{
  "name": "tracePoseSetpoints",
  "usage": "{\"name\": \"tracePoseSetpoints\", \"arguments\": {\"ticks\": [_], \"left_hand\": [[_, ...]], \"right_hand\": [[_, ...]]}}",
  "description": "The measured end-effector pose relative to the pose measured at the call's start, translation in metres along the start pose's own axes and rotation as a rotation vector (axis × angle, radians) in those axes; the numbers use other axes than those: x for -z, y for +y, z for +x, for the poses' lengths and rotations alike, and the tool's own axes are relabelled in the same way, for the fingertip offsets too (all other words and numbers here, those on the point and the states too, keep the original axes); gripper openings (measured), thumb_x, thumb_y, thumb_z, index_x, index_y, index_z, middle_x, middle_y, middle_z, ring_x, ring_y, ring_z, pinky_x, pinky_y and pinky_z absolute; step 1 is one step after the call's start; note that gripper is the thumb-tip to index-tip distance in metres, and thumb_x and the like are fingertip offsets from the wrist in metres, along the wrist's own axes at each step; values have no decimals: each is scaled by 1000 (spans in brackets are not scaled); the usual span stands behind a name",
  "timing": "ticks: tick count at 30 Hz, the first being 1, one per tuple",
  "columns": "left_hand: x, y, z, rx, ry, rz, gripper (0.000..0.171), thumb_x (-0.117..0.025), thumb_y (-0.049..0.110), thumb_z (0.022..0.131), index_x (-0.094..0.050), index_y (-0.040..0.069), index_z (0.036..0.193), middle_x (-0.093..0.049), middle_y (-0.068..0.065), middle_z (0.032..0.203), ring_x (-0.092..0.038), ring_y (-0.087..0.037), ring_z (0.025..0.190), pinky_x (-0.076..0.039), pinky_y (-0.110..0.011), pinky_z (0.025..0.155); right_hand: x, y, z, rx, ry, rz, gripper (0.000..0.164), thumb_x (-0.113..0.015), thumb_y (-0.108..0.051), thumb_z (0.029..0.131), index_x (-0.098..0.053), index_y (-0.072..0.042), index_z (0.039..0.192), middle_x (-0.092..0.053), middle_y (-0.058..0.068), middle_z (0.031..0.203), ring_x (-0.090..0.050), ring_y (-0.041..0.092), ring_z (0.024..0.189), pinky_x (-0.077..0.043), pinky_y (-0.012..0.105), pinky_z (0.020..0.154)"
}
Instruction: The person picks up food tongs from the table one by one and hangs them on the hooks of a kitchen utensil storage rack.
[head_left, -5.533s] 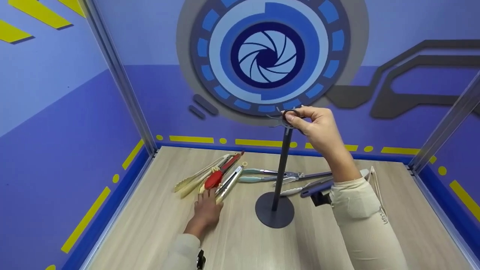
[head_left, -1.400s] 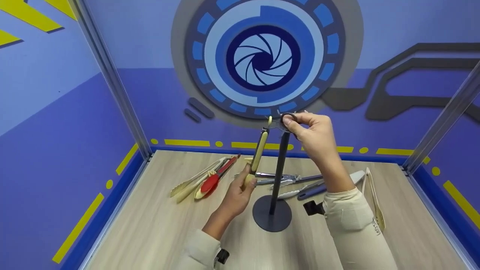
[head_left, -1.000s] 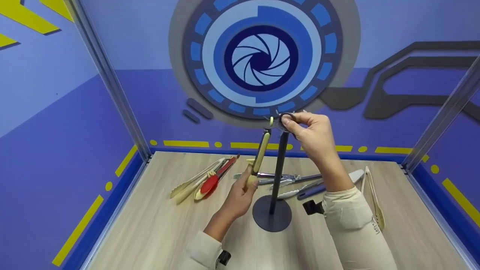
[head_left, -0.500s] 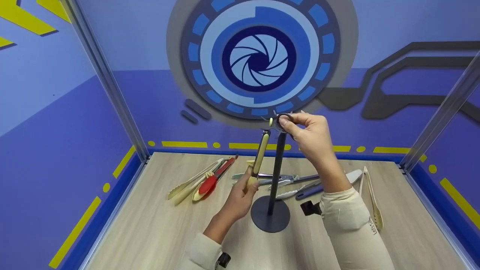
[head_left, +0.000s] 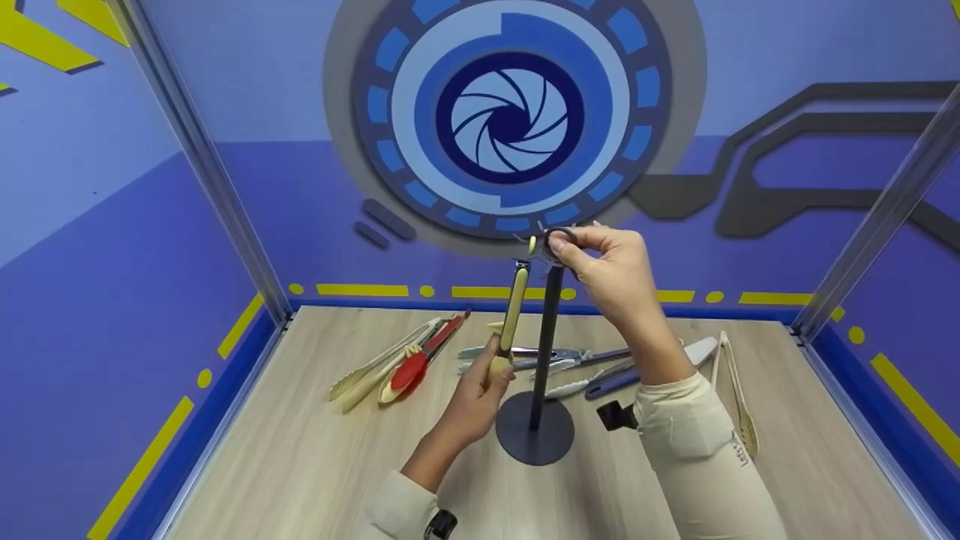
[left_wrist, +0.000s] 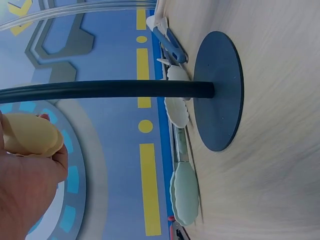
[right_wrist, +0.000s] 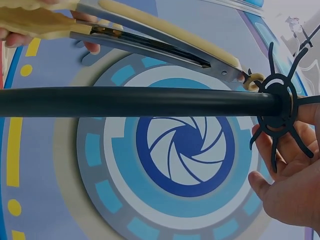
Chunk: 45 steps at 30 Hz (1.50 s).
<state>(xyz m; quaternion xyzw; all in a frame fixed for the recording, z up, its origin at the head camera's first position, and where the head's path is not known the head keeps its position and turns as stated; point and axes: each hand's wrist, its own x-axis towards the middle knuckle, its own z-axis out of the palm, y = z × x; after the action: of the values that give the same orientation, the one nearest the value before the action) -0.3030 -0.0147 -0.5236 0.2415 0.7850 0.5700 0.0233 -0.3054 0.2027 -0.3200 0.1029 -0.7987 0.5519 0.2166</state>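
A black stand with a round base and a ring of curved hooks on top stands mid-table. My right hand pinches the small ring at its top between thumb and fingers. Yellow-handled tongs point upward in my left hand, gripped round their yellow heads. The tongs' pull ring sits right beside one hook in the right wrist view; whether it is over the hook I cannot tell.
Red tongs and cream tongs lie at the left. Behind the pole are mint-green tongs and blue-handled tongs. Beige tongs lie at the right. The printed wall closes the back.
Earlier my left hand was down at the tongs on the table; it has since lifted them to the stand's top. Over the last second both hands hold nearly still while the view shifts slightly.
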Motion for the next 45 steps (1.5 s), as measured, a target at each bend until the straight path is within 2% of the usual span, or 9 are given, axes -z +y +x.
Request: {"name": "tracePoseSetpoints", "arguments": {"ticks": [3,7,9,16,22,29,37,42,45], "left_hand": [[3,-1,1,7,17,2,70,-45,39,115,-14,12,173,-56,-13,132,-53,-22,115,-45,-39,97],[5,-1,1,14,23,-21,70,-46,41,115,-16,16,173,-45,-12,159,-47,-28,135,-43,-53,116],[6,-2,1,6,31,-29,68,-48,40,114,-19,18,172,-44,-12,163,-48,-30,138,-43,-57,118],[2,-8,-4,-73,92,-25,63,-55,32,113,-30,16,168,-56,-14,154,-54,-31,145,-48,-53,119],[1,-20,-20,-3,111,8,60,-56,33,112,-36,14,165,-58,-11,153,-54,-31,145,-51,-45,113],[11,-40,-38,21,123,23,55,-56,34,112,-43,10,160,-60,-12,150,-56,-35,143,-51,-38,109],[23,-64,-52,115,106,85,47,-55,35,113,-52,13,153,-62,-10,146,-59,-32,139,-52,-39,106],[27,-72,-58,164,83,124,45,-54,34,113,-54,10,152,-62,-16,144,-59,-33,138,-52,-46,107],[26,-74,-61,184,64,118,46,-53,35,113,-53,10,152,-61,-19,146,-59,-34,139,-52,-48,108]], "right_hand": [[0,0,1,3,-9,-9,15,-78,-25,100,-86,-14,105,-70,5,92,-53,20,81,-44,25,62],[0,1,0,-1,-12,-10,14,-77,-24,100,-86,-14,105,-68,4,89,-51,20,76,-42,25,60],[0,1,0,-6,-10,-5,14,-78,-24,100,-86,-14,105,-67,5,88,-50,20,76,-41,25,60],[1,1,-1,-28,-4,-4,16,-78,-26,100,-86,-15,106,-71,3,92,-53,20,79,-43,25,61],[1,2,-1,-45,-3,-3,17,-77,-27,100,-86,-14,107,-72,2,94,-53,20,82,-42,25,62],[0,1,-1,-31,-4,-10,18,-77,-28,100,-86,-14,107,-72,0,92,-52,17,77,-40,24,60],[0,2,-2,-34,-18,-15,18,-76,-28,101,-85,-14,108,-68,1,89,-50,20,78,-39,25,61],[1,1,-2,-28,-32,-37,19,-75,-30,102,-85,-15,109,-69,-2,90,-50,15,76,-38,25,61],[5,-1,-1,-35,-56,-63,21,-73,-33,103,-85,-17,109,-65,-2,83,-47,14,67,-36,25,56]]}}
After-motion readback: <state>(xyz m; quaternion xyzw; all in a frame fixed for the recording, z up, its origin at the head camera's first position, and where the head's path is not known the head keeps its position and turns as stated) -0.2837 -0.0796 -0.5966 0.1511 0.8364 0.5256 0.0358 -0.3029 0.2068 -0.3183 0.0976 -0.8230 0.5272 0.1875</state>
